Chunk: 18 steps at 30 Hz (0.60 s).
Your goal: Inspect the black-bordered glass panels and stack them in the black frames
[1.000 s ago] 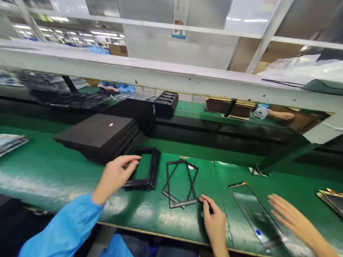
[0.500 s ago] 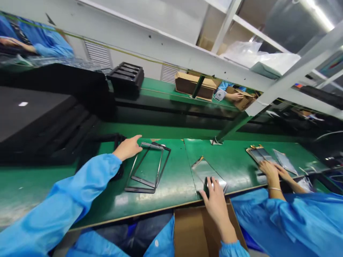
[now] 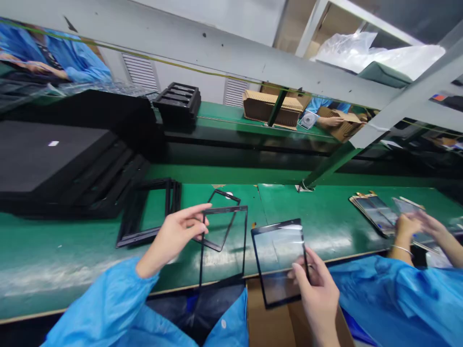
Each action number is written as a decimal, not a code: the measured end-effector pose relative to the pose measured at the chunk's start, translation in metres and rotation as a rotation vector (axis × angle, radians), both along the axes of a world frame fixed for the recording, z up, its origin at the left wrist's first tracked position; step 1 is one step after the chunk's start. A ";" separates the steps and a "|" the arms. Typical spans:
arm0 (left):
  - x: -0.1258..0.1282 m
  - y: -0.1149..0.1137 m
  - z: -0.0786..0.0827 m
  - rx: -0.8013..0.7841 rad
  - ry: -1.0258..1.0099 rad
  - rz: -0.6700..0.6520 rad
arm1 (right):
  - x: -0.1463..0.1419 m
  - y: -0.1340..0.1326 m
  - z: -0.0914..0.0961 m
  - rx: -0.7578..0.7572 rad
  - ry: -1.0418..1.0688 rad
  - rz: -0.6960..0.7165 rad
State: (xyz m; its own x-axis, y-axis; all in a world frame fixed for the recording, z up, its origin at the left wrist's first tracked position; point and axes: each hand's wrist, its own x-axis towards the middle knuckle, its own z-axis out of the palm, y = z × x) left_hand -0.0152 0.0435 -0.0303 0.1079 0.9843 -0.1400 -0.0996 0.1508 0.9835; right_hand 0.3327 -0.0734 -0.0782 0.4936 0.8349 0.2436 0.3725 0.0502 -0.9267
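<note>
My left hand (image 3: 177, 236) pinches the left edge of a thin black frame (image 3: 244, 241) and holds it upright above the green table's near edge. A second thin frame (image 3: 226, 195) lies flat on the table behind it. My right hand (image 3: 318, 294) grips a glass touch panel with a black border (image 3: 278, 250) by its lower right side, lifted and tilted toward me. Both panels hang side by side in front of my blue sleeves.
A stack of black frames (image 3: 144, 212) lies left of my hand beside black foam trays (image 3: 54, 164). A co-worker's hands (image 3: 419, 229) handle panels (image 3: 376, 212) at the right. A cardboard box (image 3: 285, 318) sits under the green table (image 3: 325, 217); a steel post (image 3: 325, 166) rises behind.
My left hand has lifted one thin frame off the table. My right hand has picked up the glass panel that lay flat and raised it toward me.
</note>
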 end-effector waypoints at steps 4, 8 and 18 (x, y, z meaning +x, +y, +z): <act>0.015 -0.016 -0.007 0.029 -0.067 -0.020 | -0.058 0.009 -0.009 -0.080 0.456 0.147; 0.022 -0.025 -0.010 0.029 -0.122 -0.026 | -0.080 0.008 -0.030 -0.072 0.580 0.212; 0.031 -0.035 -0.002 0.065 -0.194 -0.010 | -0.079 0.008 -0.043 -0.108 0.568 0.202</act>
State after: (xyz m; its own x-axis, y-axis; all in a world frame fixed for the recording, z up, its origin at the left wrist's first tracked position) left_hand 0.0162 0.0088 -0.0324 0.1370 0.9892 -0.0522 -0.2866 0.0901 0.9538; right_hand 0.2537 -0.0649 -0.1217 0.3510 0.9308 -0.1020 -0.1882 -0.0366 -0.9814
